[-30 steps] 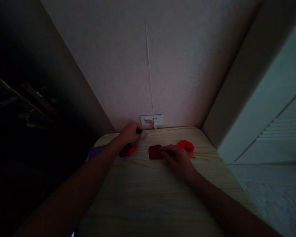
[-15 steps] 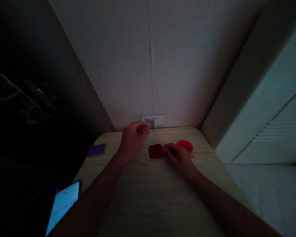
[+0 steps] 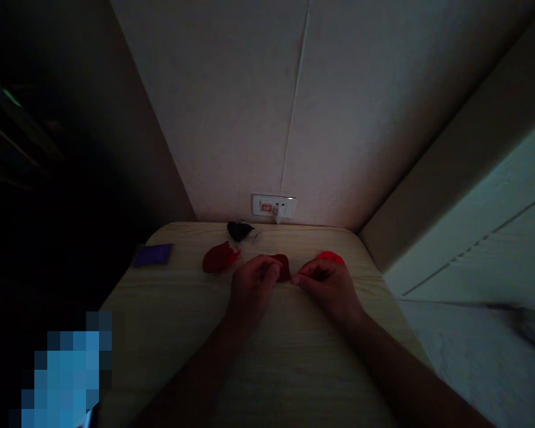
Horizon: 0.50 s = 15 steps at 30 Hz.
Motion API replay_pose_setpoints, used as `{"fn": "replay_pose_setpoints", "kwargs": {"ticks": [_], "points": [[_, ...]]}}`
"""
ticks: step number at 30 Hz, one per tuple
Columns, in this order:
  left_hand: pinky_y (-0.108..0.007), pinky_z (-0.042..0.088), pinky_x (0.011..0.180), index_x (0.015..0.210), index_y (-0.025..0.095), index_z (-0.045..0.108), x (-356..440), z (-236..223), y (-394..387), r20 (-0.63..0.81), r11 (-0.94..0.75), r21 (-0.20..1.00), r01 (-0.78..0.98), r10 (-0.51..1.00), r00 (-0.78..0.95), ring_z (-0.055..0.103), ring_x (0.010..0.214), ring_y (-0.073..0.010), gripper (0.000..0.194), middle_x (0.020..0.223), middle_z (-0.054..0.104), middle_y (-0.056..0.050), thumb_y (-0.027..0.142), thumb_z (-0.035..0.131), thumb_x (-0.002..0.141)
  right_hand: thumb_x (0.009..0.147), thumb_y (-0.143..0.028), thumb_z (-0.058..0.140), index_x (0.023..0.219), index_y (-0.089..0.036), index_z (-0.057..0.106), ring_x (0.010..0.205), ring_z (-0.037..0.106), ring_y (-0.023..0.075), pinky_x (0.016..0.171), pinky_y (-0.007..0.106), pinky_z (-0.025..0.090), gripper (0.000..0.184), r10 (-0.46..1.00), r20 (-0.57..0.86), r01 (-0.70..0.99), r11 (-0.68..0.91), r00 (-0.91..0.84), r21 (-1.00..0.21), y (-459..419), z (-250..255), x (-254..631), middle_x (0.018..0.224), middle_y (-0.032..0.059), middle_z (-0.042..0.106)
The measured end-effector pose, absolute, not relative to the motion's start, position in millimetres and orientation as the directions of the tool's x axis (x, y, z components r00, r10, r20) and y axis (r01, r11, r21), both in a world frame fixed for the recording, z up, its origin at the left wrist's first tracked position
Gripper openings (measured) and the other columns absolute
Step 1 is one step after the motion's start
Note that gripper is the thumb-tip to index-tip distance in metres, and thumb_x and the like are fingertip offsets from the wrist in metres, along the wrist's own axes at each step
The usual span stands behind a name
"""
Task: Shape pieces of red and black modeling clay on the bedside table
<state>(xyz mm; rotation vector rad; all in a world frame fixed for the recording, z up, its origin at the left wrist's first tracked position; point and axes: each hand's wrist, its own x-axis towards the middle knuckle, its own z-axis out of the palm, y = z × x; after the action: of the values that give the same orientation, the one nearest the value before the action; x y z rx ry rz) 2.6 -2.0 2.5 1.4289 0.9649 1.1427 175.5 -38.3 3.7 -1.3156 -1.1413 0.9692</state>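
Note:
A dark red flat piece (image 3: 285,268), looking like modelling clay, lies on the wooden table between my hands. My left hand (image 3: 254,285) is closed, thumb and fingertips pinched over its left side and covering part of it. At its lower right edge, my right hand (image 3: 330,288) holds a pinch too; dim light hides whether the fingertips grip the edge or a small bit beside it. Just behind the right hand is a bright red round thing (image 3: 331,257), partly covered. To the left of my left hand lies a dark red torn packet (image 3: 220,258) with brighter red at its open end.
A black lump (image 3: 239,230) with crumpled clear film sits near the back edge. A purple packet (image 3: 153,255) lies at the table's left. A pixelated bright blue patch (image 3: 66,374) covers the lower left. The wall socket (image 3: 274,205) has a plug in it.
My left hand has come down and right, from near the socket to the dark red piece, uncovering the torn packet and black lump. My right hand stays by the piece. The view has shifted.

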Motion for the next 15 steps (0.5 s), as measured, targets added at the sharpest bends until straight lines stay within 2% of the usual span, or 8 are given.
{"fn": "replay_pose_setpoints", "kwargs": {"ticks": [7,11,15], "points": [[-0.024,0.037,0.051,0.073,0.018,0.068,8,0,-10,0.135,-0.142,0.990,0.006,0.954,0.268,0.050,0.055,-0.0126,0.020,0.062,0.058,0.001,0.034,0.062,0.084,0.070,-0.035,0.087,0.086,-0.022,0.082,0.060,0.068,0.0164,0.060,0.028,0.057,0.022,0.992,0.042,0.048,0.036,0.117,-0.998,-42,4,175,0.072,0.0027,0.078],[-0.024,0.038,0.052,0.077,0.018,0.069,8,-3,-7,0.126,-0.118,0.992,-0.046,0.952,0.279,0.052,0.056,-0.0121,0.017,0.064,0.061,0.001,0.032,0.064,0.084,0.081,-0.035,0.080,0.090,-0.022,0.080,0.063,0.067,0.0165,0.060,0.027,0.055,0.016,0.987,0.136,0.189,0.119,0.083,-0.975,-46,2,174,0.072,0.0030,0.076],[-0.024,0.040,0.049,0.078,0.016,0.069,10,-2,-5,0.062,0.002,0.983,-0.183,0.937,0.344,0.052,0.052,-0.0104,0.015,0.068,0.064,0.000,0.031,0.069,0.081,0.092,-0.035,0.069,0.086,-0.021,0.079,0.066,0.064,0.0159,0.060,0.026,0.050,0.018,0.958,0.276,0.379,0.227,0.080,-0.897,-50,6,174,0.070,0.0030,0.070]]}}
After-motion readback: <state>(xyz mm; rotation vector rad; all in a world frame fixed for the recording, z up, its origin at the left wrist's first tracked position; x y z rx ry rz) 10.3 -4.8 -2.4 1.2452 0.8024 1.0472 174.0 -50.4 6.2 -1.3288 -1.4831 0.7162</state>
